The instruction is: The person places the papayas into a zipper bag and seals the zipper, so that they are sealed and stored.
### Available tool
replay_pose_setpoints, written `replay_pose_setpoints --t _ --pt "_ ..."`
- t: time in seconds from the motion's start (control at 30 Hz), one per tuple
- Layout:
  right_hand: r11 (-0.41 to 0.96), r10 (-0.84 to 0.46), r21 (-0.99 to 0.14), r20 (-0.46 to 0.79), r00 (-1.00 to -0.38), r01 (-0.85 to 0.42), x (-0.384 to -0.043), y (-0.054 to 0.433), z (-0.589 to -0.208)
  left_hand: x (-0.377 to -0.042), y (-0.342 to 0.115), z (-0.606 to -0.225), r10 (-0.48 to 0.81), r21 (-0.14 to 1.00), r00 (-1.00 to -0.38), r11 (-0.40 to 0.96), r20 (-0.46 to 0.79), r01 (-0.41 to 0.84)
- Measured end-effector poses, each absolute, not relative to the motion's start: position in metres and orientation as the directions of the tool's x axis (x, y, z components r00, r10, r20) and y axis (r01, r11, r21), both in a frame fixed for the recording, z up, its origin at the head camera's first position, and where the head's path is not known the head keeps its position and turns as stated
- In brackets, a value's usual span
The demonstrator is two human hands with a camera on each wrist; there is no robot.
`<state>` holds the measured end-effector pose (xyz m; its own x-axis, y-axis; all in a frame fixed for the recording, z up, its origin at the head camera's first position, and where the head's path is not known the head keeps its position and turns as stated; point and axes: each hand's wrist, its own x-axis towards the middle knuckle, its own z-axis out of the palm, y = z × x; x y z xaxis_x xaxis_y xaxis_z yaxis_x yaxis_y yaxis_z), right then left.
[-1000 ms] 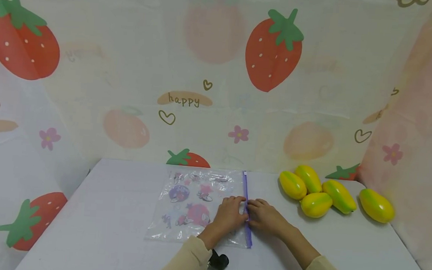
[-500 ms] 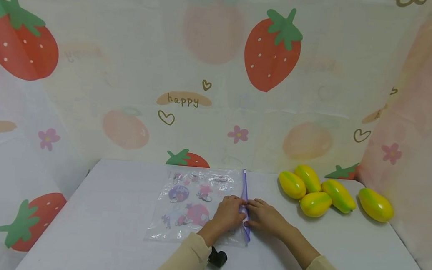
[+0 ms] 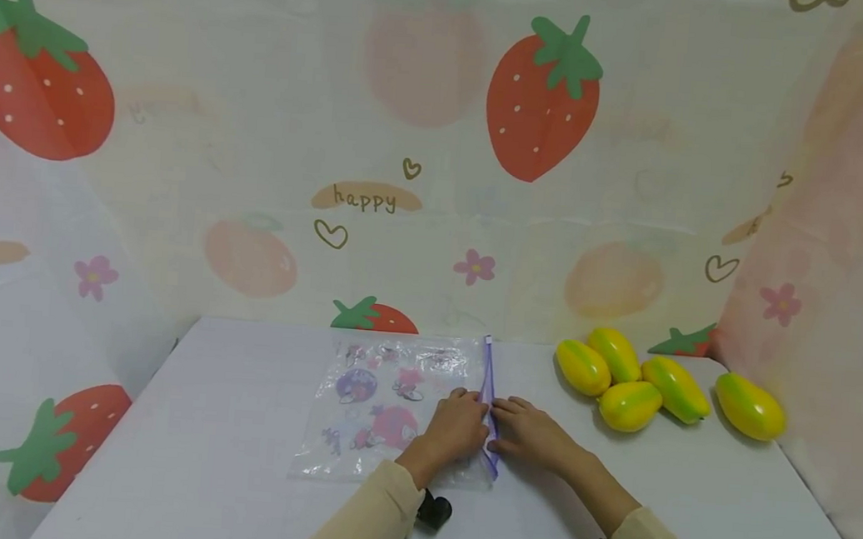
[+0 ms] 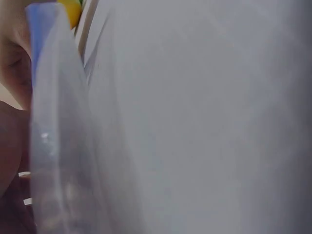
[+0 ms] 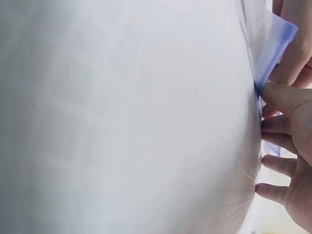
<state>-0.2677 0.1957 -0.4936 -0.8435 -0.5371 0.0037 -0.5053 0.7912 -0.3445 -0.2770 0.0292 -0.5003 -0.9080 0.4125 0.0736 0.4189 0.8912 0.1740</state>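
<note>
Strawberry-print cloth hangs behind one white worktop, with one clear plastic bag lying flat mid-table. Two hands are on it, left hand and right hand, each grip nearly closed, seemingly pinching its purple strip, whose near end has tipped up since a second ago, so I'd say that edge is lifting. Count's five yellow mangoes on the right, four bunched, one apart.

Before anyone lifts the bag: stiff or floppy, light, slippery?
Likely floppy: the bag looks like thin, clear film, bent along its purple strip. Probably light: it lies mostly flat, nothing bulging it. Maybe slippery: its surface has glossy highlights.
</note>
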Motion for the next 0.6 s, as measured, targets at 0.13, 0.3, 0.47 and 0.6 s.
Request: replay_pose_setpoints --t 0.13,0.3,0.47,0.6 --pt "0.792 -0.535 -0.352 -0.008 -0.845 -0.498 -0.268 0.196 -0.494 -0.276 0.029 -0.5 0.4 0.193 -0.916 0.896 0.038 0.399" --pt "0.801 -0.53 -0.343 -0.023 -0.847 -0.491 -0.267 0.195 -0.494 -0.275 0.027 -0.498 0.402 0.184 -0.916 0.9 0.001 0.395" --pt "0.809 -0.515 -0.354 -0.041 -0.856 -0.47 -0.266 0.194 -0.49 -0.272 0.023 -0.494 0.391 0.2 -0.92 0.902 -0.008 0.382" --pt "0.806 -0.524 -0.346 -0.037 -0.851 -0.481 -0.264 0.194 -0.488 -0.268 0.018 -0.49 0.394 0.205 -0.919 0.899 0.01 0.388"
